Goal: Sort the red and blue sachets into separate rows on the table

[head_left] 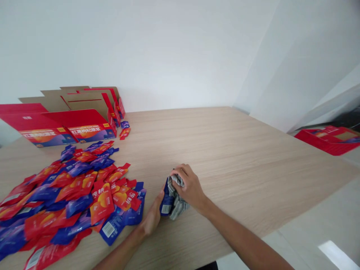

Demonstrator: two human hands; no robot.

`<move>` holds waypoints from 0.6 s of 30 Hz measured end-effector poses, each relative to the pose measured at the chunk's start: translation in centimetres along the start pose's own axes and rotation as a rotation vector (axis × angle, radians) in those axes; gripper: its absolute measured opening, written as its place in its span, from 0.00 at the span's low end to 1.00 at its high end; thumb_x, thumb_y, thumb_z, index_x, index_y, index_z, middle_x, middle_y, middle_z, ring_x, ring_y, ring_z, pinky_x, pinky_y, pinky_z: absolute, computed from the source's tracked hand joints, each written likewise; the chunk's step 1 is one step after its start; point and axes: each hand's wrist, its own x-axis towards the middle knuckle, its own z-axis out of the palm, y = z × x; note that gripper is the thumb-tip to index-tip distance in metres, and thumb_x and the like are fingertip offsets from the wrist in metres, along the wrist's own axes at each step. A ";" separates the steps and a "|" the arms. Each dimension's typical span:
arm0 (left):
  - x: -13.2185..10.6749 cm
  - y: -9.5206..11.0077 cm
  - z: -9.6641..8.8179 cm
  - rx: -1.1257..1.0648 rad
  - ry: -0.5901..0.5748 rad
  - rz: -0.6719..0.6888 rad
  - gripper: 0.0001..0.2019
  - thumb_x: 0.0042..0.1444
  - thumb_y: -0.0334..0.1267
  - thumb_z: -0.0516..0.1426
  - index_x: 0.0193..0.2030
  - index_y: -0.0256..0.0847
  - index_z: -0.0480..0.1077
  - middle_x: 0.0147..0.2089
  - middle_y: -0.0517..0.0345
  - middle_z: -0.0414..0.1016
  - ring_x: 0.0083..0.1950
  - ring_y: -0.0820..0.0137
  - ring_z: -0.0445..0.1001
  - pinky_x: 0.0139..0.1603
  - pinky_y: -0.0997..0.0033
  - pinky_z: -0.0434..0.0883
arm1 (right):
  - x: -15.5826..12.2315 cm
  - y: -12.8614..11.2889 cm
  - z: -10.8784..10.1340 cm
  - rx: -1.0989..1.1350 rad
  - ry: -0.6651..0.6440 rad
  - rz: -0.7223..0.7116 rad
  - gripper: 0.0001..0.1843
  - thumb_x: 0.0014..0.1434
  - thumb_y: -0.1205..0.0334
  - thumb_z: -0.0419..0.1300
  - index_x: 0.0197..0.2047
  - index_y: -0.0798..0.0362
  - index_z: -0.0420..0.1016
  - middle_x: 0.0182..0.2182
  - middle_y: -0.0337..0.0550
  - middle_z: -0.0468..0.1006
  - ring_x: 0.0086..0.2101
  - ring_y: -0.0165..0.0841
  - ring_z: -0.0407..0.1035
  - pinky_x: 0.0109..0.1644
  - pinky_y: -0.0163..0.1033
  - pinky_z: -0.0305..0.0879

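Near the front of the table, my left hand (152,216) grips a dark blue pouch (165,204) by its left edge, barcode side showing. My right hand (189,185) is closed around a bunched grey striped cloth (177,205), which presses against the pouch's upper right part and covers much of it. Left of my hands lies a broad heap of red and blue pouches (75,187). The nearest of them, a blue pouch with a white barcode (111,227), rests close to my left wrist.
Open red cartons (90,129) stand in rows at the back left, against the wall. Beside them lie a small red pouch (125,133) and a blue one (125,124). Beyond the wooden table's (253,165) right edge is another red carton (329,140).
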 end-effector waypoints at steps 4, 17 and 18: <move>-0.9 0.8 1.5 0.026 -0.056 0.007 0.32 0.58 0.66 0.58 0.61 0.49 0.78 0.67 0.54 0.77 0.79 0.53 0.57 0.82 0.48 0.45 | 0.3 0.8 -0.5 0.000 0.091 0.050 0.08 0.66 0.68 0.58 0.45 0.48 0.75 0.41 0.46 0.76 0.44 0.41 0.70 0.49 0.44 0.70; 0.4 -0.9 -0.3 -0.005 0.372 0.231 0.20 0.61 0.57 0.60 0.51 0.46 0.79 0.59 0.52 0.82 0.78 0.56 0.60 0.80 0.56 0.55 | -1.8 -2.3 1.6 0.079 -0.322 -0.273 0.10 0.62 0.64 0.66 0.47 0.48 0.74 0.43 0.45 0.74 0.45 0.39 0.69 0.53 0.44 0.70; 0.3 -0.8 -0.3 -0.025 0.372 0.233 0.20 0.61 0.56 0.60 0.51 0.46 0.79 0.59 0.52 0.81 0.77 0.56 0.61 0.80 0.57 0.55 | -1.8 -2.3 1.6 0.082 -0.323 -0.292 0.09 0.62 0.64 0.66 0.46 0.48 0.74 0.43 0.45 0.74 0.45 0.39 0.69 0.53 0.44 0.70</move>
